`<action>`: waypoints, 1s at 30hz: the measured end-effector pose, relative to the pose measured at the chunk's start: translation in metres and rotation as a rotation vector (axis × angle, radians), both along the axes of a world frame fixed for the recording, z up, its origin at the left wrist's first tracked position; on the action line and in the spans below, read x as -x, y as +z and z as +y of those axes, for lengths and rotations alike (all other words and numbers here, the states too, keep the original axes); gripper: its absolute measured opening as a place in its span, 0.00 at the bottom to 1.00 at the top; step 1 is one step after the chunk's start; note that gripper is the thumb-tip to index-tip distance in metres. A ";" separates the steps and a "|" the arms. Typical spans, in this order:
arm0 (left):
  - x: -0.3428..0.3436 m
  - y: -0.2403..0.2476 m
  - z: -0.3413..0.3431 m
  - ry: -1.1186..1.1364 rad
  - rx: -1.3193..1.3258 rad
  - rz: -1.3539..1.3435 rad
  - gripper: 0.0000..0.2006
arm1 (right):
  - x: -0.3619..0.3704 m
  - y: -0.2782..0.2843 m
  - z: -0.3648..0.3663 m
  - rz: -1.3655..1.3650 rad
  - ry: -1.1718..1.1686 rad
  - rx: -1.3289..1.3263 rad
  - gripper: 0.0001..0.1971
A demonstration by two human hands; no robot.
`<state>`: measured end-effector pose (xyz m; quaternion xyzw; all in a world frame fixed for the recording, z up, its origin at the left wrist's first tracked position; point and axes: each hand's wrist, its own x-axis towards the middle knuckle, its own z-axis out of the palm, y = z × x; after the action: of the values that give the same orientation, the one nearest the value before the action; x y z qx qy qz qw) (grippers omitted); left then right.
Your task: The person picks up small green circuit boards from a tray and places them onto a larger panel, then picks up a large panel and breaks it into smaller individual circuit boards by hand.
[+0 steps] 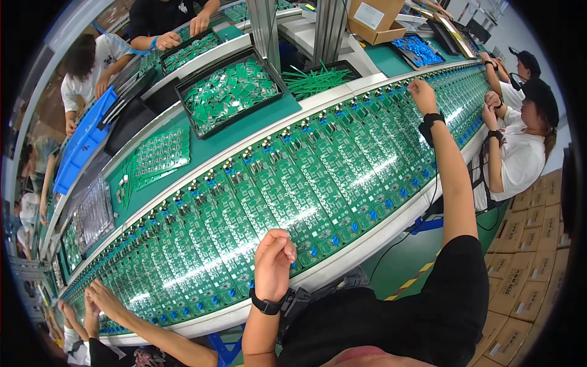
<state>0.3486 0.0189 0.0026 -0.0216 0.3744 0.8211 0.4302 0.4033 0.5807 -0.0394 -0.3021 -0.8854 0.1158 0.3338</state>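
A long curved belt carries a dense row of green circuit boards (287, 183) with blue and black parts. My left hand (273, 262), with a black wristband, hovers over the near edge of the boards, fingers curled into a loose fist; nothing shows in it. My right hand (422, 95), also wearing a black wrist strap, reaches across to the far edge of the boards. Its fingers are bunched and point down at the black parts there. Anything pinched in them is too small to see.
Behind the belt stand a black tray of loose green boards (229, 92), a pile of green strips (315, 79), a blue bin (82, 144) and a cardboard box (373, 21). Co-workers sit at right (520, 140), with hands at lower left (101, 300) and top left (168, 40). Cartons (532, 257) are stacked at right.
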 end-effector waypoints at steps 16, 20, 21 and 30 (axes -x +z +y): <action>-0.002 0.003 0.003 -0.016 0.023 0.004 0.04 | 0.005 0.004 -0.002 -0.215 -0.007 -0.138 0.02; -0.003 0.003 0.004 -0.011 0.025 -0.001 0.03 | 0.010 0.004 -0.003 -0.259 -0.006 -0.222 0.01; -0.003 0.003 0.004 -0.010 0.030 0.003 0.03 | 0.011 0.005 -0.004 -0.283 -0.017 -0.245 0.01; -0.003 0.004 0.004 -0.011 0.033 -0.002 0.03 | 0.017 0.014 -0.001 -0.372 -0.070 -0.097 0.02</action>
<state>0.3517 0.0226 0.0063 -0.0273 0.3874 0.8125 0.4347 0.3858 0.5798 -0.0252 -0.3324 -0.9254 0.0036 0.1823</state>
